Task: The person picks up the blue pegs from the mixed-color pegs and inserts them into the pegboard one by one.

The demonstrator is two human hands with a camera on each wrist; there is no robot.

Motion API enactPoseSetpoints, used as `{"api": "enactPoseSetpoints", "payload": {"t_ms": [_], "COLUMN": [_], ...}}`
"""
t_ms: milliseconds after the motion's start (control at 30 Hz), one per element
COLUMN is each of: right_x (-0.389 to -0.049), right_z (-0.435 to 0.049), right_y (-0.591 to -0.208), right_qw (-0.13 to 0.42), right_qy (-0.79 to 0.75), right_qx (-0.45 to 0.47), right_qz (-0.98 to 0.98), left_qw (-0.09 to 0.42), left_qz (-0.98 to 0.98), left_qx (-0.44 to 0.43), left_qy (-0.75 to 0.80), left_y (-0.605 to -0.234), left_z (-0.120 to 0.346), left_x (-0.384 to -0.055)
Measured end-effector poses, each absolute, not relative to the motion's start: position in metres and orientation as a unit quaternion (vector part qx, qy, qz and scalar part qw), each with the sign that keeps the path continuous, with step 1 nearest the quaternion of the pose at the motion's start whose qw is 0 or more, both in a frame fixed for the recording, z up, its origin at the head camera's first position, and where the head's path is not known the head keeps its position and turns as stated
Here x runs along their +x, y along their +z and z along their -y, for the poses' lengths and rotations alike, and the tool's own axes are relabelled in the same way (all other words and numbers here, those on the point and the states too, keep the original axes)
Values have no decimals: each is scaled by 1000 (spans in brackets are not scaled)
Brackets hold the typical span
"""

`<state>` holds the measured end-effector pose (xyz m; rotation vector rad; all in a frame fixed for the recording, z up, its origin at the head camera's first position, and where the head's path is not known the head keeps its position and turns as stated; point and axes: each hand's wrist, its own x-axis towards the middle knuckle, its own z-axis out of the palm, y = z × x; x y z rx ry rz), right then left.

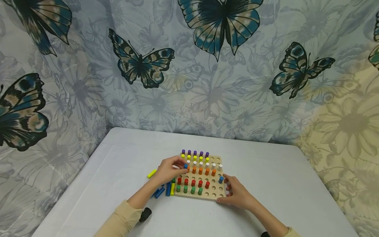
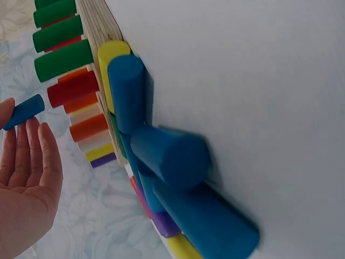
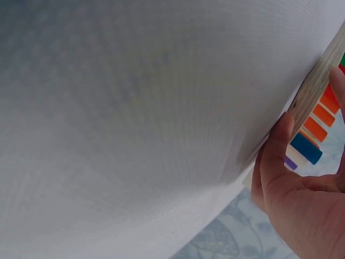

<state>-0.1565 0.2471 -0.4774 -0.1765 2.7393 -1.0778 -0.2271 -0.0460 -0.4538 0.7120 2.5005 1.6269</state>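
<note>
My left hand (image 1: 168, 169) pinches a blue peg (image 1: 185, 166) between thumb and fingers above the left side of a wooden pegboard (image 1: 204, 197). In the left wrist view the blue peg (image 2: 26, 111) is tilted and apart from the standing pegs. My right hand (image 1: 237, 194) holds the board's right edge near the front corner, thumb at the front and fingers along the side. Purple, yellow, white, orange, red and green pegs stand in rows. One blue peg (image 1: 221, 179) stands near the right edge, close to my right fingers.
Loose blue pegs (image 2: 178, 156) lie beside the board's left edge, with a yellow peg (image 1: 172, 189) against it. Another yellow peg (image 1: 152, 173) lies farther left. The white table (image 1: 281, 184) meets butterfly-patterned fabric (image 1: 207, 108) behind.
</note>
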Motion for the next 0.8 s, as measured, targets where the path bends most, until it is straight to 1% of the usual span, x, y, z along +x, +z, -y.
{"api": "enactPoseSetpoints", "payload": {"t_ms": [300, 800], "right_x": [-155, -154], "right_z": [-246, -247], "right_y": [-477, -474], "right_qw": [92, 91], "right_qy": [-363, -366], "right_qx": [-62, -63], "right_qz": [-925, -924], "left_qw": [72, 84], "left_qz": [-796, -784], "left_qx": [251, 278], "left_qy": [546, 549], "left_y": [-457, -461], "left_z": [25, -4], "left_x": [-225, -223]}}
